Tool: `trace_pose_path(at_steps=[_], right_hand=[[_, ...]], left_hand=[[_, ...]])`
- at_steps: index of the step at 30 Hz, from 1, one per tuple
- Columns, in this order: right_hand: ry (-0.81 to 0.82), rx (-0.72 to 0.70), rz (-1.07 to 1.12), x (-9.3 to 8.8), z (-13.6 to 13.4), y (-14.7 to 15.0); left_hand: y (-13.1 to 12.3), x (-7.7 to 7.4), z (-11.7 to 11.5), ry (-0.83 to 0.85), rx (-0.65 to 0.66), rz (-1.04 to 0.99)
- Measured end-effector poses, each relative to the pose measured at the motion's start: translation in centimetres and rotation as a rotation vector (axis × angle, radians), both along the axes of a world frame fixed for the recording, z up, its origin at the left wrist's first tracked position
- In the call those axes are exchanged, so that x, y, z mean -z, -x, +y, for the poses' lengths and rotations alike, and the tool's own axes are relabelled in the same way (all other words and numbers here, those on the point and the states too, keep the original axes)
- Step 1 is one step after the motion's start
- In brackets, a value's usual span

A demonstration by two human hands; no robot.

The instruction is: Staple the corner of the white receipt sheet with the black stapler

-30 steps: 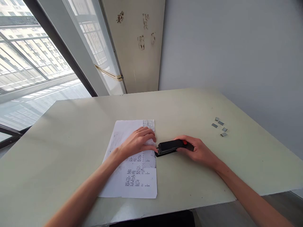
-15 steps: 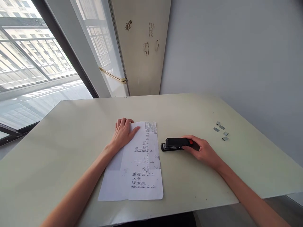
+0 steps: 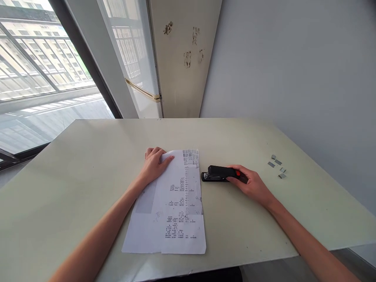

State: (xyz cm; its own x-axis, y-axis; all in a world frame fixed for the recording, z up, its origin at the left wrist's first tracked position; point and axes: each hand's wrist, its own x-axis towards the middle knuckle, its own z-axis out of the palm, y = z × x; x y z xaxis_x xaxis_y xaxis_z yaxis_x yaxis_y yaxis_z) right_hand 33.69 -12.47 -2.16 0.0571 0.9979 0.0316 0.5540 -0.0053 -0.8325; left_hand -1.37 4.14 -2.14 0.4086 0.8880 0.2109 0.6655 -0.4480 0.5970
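Sheets of printed paper (image 3: 176,203) lie on the table, their text upside down and small barcode-like lines at the far right corner. My left hand (image 3: 155,162) grips their far left edge, thumb on top and fingers curled at or past the edge, partly hidden by the paper. My right hand (image 3: 251,184) is wrapped around the rear of a black stapler (image 3: 219,172) with a red spot on its side. The stapler stays on the table, its front end pointing left, very close to the paper's right edge. Its jaws are apart.
Several small grey strips of staples (image 3: 277,162) lie scattered on the right of the pale table (image 3: 235,223). A wall (image 3: 288,58) runs along the right side. Beyond the table stand a stained cream panel (image 3: 182,90) and a window (image 3: 44,58) at left.
My right hand has slid the stapler slightly away from me and nearer to the paper. The paper has shifted a little to the right under my left hand. The camera view has tilted slightly.
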Motion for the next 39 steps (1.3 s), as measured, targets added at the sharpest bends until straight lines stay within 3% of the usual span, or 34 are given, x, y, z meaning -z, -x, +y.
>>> trace_pose_path(at_steps=[16,22,24,26,31,39], right_hand=[[-0.019,-0.009,-0.025,-0.3,2.5,2.1],[0.012,-0.083,-0.177,-1.6,2.9,1.6],[-0.011,-0.081,-0.213,-2.3,3.1,1.9],[-0.021,-0.054,-0.208,-2.8,3.3,2.6],[-0.049,-0.008,-0.195,-3.8,4.8,5.0],[0.018,-0.026,-0.217,-4.2,9.0,7.2]], left_hand=[[-0.7,0.5,-1.2,0.006,-0.016,-0.015],[-1.1,0.3,-2.0,-0.153,-0.047,-0.023],[-1.4,-0.2,-2.9,-0.262,0.007,-0.031],[-1.7,-0.8,-4.2,-0.315,0.143,-0.03],[-2.1,-1.0,-7.2,-0.241,0.507,0.046],[-2.2,-0.2,-8.0,-0.226,0.573,0.165]])
